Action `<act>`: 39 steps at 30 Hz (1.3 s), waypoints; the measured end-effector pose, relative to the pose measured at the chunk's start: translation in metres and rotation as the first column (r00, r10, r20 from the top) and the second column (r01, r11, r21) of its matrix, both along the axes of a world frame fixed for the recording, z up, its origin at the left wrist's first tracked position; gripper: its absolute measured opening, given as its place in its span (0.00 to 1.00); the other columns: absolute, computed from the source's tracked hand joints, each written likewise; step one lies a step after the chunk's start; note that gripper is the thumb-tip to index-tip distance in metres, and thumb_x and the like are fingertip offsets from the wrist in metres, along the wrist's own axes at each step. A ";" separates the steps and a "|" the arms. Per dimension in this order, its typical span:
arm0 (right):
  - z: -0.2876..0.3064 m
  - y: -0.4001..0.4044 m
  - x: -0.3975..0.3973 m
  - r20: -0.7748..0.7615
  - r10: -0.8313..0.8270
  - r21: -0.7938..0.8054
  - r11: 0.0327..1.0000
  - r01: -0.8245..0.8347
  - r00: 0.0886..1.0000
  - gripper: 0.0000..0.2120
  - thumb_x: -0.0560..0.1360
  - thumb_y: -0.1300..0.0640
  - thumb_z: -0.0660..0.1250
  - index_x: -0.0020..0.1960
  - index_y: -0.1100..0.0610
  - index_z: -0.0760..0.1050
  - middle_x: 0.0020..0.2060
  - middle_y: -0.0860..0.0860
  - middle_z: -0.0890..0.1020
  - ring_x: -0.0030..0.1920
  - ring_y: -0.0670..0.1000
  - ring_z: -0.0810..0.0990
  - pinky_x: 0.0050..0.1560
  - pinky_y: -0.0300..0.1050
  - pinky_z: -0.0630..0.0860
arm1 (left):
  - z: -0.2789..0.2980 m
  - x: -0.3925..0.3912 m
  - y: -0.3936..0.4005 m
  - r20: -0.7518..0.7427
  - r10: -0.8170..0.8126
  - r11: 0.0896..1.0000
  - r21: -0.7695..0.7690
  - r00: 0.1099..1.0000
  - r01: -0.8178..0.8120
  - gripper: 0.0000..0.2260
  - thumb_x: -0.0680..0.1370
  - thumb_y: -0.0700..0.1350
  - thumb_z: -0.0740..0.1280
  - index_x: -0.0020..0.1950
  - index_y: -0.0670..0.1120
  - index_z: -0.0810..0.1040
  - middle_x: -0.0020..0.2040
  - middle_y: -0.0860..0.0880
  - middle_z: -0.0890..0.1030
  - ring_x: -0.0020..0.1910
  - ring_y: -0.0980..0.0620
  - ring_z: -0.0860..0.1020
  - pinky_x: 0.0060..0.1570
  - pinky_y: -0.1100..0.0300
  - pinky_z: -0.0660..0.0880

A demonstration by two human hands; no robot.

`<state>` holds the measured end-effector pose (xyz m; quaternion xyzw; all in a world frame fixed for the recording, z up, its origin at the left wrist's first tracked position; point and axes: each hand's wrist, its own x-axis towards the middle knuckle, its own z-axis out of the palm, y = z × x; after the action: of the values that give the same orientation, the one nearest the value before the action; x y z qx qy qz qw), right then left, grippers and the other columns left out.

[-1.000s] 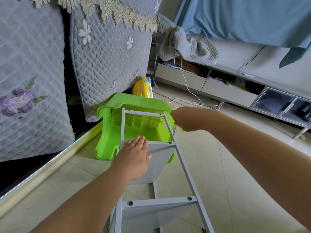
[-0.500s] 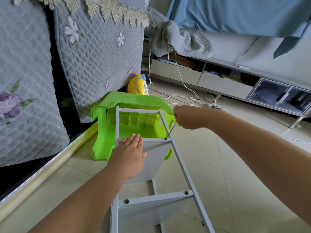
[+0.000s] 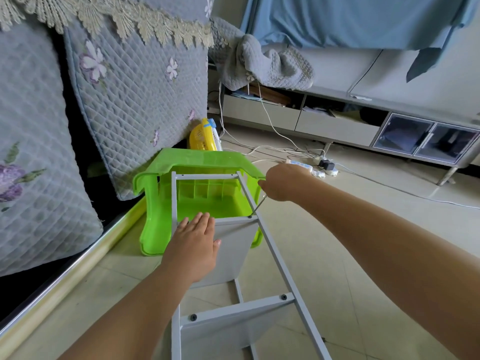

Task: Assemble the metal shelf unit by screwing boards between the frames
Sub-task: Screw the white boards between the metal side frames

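Plainly, writing: none can be read on anything in view.
Stool point(image 3: 197, 162): green plastic, tipped on its side on the floor, hollow side toward the camera; the far end of the frame point(image 3: 270, 245) sits inside it.
Boards: far board point(image 3: 233, 245) and near board point(image 3: 228, 333) hang between the frame rails; two dark screws show on the near crossbar.
Left hand point(image 3: 193, 245): fingers straight, pressed flat on the far board's top edge.
Right hand point(image 3: 283, 181): curled round a screwdriver point(image 3: 258, 206), tip at the far crossbar's right corner.
Cabinet point(image 3: 337, 120): low, open shelves holding clutter too small to tell.
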<state>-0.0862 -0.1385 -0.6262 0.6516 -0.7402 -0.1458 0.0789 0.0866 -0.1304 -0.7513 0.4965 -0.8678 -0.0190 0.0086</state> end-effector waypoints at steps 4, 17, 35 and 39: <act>0.008 0.007 0.003 0.112 0.120 0.085 0.988 -0.130 0.986 0.12 0.79 0.61 0.54 0.61 0.65 0.67 0.58 0.60 0.75 0.59 0.58 0.74 0.50 0.45 0.69 | 0.001 0.000 -0.002 -0.010 -0.002 1.000 0.011 1.000 0.002 0.25 0.83 0.51 0.46 0.77 0.42 0.44 0.77 0.46 0.45 0.76 0.50 0.45 0.73 0.56 0.42; 0.021 -0.014 0.047 0.144 -0.132 0.078 0.989 0.122 0.981 0.17 0.76 0.67 0.53 0.28 0.60 0.60 0.27 0.52 0.64 0.26 0.48 0.62 0.22 0.35 0.63 | -0.001 0.001 0.001 -0.058 -0.022 0.998 0.062 0.998 0.025 0.25 0.83 0.51 0.45 0.76 0.41 0.44 0.77 0.44 0.44 0.76 0.49 0.44 0.73 0.55 0.41; -0.032 0.191 -0.052 0.870 -0.393 0.005 0.613 0.790 0.299 0.18 0.77 0.67 0.53 0.63 0.61 0.73 0.41 0.56 0.77 0.35 0.52 0.73 0.32 0.38 0.68 | 0.021 0.001 -0.010 0.010 -0.091 0.995 0.046 0.996 0.091 0.25 0.82 0.51 0.47 0.76 0.42 0.51 0.77 0.45 0.51 0.76 0.49 0.48 0.73 0.50 0.45; -0.083 0.224 -0.065 0.859 -0.427 0.041 0.608 0.793 0.283 0.17 0.78 0.65 0.54 0.62 0.60 0.75 0.41 0.53 0.78 0.36 0.51 0.74 0.34 0.36 0.69 | 0.035 -0.030 0.039 -0.017 -0.301 0.952 0.041 0.953 0.302 0.23 0.82 0.51 0.49 0.75 0.42 0.55 0.77 0.47 0.53 0.76 0.51 0.49 0.72 0.52 0.46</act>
<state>-0.1512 0.0858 -0.7088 0.2635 -0.8951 0.3002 -0.1980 0.0570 -0.0915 -0.7167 0.3582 -0.9327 -0.0417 -0.0006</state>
